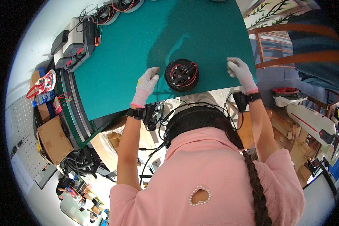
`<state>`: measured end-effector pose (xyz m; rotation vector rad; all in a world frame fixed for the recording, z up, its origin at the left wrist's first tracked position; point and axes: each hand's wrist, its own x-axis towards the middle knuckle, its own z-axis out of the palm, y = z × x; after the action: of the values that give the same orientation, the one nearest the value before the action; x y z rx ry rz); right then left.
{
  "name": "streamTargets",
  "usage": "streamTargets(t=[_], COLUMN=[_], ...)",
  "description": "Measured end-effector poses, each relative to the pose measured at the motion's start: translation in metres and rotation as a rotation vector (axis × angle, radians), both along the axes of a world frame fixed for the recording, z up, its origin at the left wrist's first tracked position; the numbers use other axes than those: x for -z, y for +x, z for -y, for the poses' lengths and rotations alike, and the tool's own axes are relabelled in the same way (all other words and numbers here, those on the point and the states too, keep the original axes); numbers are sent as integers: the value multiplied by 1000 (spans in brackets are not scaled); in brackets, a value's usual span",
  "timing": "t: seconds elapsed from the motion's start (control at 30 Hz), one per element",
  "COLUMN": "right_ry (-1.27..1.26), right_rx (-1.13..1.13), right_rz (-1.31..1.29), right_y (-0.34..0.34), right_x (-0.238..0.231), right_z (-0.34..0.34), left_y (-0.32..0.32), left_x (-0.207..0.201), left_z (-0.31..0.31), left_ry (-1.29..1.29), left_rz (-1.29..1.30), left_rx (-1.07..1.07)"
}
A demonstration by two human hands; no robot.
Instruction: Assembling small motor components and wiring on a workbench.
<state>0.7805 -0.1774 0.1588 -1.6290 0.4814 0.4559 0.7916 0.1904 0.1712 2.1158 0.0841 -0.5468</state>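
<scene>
A black wheel [181,85] with a treaded rim lies flat on the green table mat [120,71], near its front edge. Its upper face carries a dark three-armed hub plate, with red and black wires coiled around it. Just left of the wheel is my left hand [147,82] in a pale knit glove with a pink cuff. Its fingers are loosely bent with the thumb apart, holding nothing visible and not touching the wheel. Farther off to the right, my right hand [240,71], gloved the same way, hovers by the mat's right edge. Its fingers are curled in, with nothing showing in them.
At the far left stands a grey bench device [73,49] beside an orange-handled tool [97,40]. More wired wheels [106,15] line the back edge. A cardboard box [54,139] is at left, a wooden chair [260,49] at right. Black cables [165,120] hang near my wrists.
</scene>
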Motion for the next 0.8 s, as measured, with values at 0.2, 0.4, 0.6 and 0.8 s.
streamTargets(t=[0.2, 0.4, 0.6, 0.8], right_ry=[-18, 6, -19, -15], right_rx=[289, 343, 303, 267], right_rz=[-30, 33, -10, 20], right_y=[-79, -119, -134, -136], right_x=[13, 12, -7, -11], right_z=[18, -20, -47, -46], left_y=[-10, -26, -39, -32], left_x=[18, 31, -6, -28], left_z=[-8, -22, -3, 40], left_ry=[-19, 20, -1, 271], left_rz=[-11, -10, -130, 461], left_rx=[121, 213, 161, 295])
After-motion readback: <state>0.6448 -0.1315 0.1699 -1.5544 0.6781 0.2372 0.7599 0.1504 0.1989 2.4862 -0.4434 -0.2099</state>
